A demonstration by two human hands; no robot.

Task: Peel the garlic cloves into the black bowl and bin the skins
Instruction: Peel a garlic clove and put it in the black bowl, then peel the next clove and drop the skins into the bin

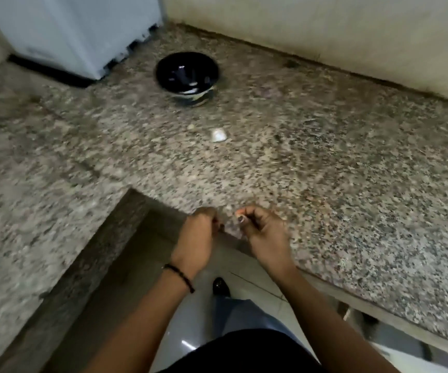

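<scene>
Both hands work at the near edge of the speckled granite counter (325, 170). Left hand (198, 232) & right hand (263, 232) each have a pinching grip on a small pale garlic clove (232, 231) between them. It's blurred, so long axis n/a. Glossy black round bowl (193, 99) sits straight ahead, well apart, w/ the left hand slightly nearer. White loose garlic piece (219, 135) lies between hands & bowl.

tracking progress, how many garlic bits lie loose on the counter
2: a larger bit near the black bowl, a tiny bit left of it; left hand and right hand pinch a blurred piece, and the bowl may hide more.
</scene>
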